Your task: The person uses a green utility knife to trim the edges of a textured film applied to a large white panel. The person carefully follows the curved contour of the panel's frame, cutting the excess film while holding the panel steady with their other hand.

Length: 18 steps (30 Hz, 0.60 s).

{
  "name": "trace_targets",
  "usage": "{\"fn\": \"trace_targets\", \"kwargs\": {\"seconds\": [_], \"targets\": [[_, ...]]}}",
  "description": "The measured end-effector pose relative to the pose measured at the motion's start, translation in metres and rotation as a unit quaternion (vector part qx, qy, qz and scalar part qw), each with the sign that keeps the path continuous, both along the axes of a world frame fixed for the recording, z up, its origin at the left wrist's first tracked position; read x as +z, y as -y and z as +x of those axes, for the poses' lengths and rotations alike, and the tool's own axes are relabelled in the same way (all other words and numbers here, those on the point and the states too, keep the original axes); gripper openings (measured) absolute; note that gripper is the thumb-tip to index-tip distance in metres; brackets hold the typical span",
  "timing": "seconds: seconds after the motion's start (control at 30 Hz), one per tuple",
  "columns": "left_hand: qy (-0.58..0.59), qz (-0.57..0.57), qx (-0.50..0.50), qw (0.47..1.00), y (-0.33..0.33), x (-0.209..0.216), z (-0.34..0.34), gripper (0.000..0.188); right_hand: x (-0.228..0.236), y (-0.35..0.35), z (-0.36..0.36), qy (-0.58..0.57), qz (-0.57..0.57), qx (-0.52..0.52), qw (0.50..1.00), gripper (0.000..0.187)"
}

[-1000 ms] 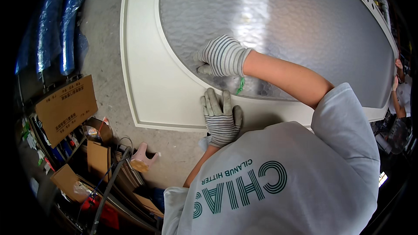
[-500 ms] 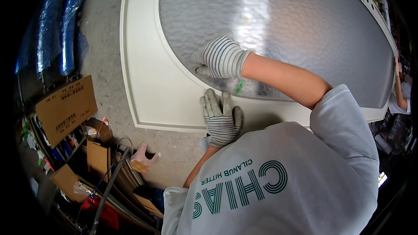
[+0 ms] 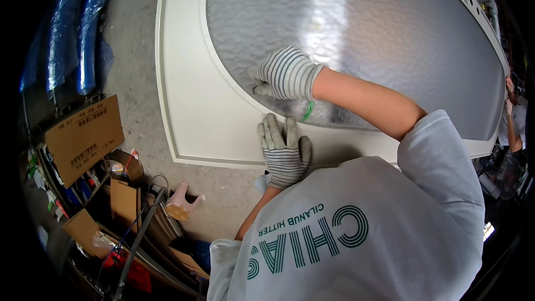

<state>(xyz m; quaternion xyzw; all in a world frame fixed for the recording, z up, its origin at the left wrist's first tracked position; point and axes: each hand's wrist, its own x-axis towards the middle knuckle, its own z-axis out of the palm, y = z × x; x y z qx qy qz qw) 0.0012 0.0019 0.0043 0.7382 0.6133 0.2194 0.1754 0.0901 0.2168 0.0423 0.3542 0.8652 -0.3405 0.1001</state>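
Observation:
A large cream-coloured door-like panel [image 3: 192, 97] lies flat before me, with a curved-edged pane of rippled grey glass [image 3: 384, 50] set in it. My left hand [image 3: 283, 153], in a striped grey glove, rests palm down on the near part of the frame, its fingers stretched toward the glass edge. Over the glass, close to its curved near-left edge, is my right hand [image 3: 287, 75] in a matching glove. Its fingers are curled under, and whatever they hold is hidden. A green string [image 3: 308, 111] lies on the glass below my right wrist.
Blue plastic-wrapped lengths [image 3: 89, 33] stand at the far left. Cardboard [image 3: 83, 136] and a metal-framed rack [image 3: 139, 245] holding scraps fill the lower left, beside a small pink stool [image 3: 183, 202]. At the right edge, another person's hands [image 3: 509, 95] touch the panel's end.
The panel and my right hand have shifted slightly to the right in view. My left hand stays flat on the frame. The other person's hands and arm at the right have moved.

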Motion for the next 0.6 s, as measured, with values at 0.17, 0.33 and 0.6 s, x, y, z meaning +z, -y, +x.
{"fn": "trace_targets", "kwargs": {"seconds": [0.17,0.33,0.6], "targets": [[0.010,-0.013,-0.003,1.000,-0.001,0.001,0.000,0.068,0.006,-0.006,0.000,0.041,-0.021,0.053,0.998,0.027],[0.002,-0.007,-0.003,1.000,0.000,0.001,0.000,0.068,0.001,-0.003,0.006,-0.001,-0.004,0.065,0.998,0.027],[0.007,-0.017,-0.001,1.000,-0.003,0.001,0.002,0.068,0.004,-0.004,0.003,0.017,-0.017,0.041,0.999,0.027]]}}
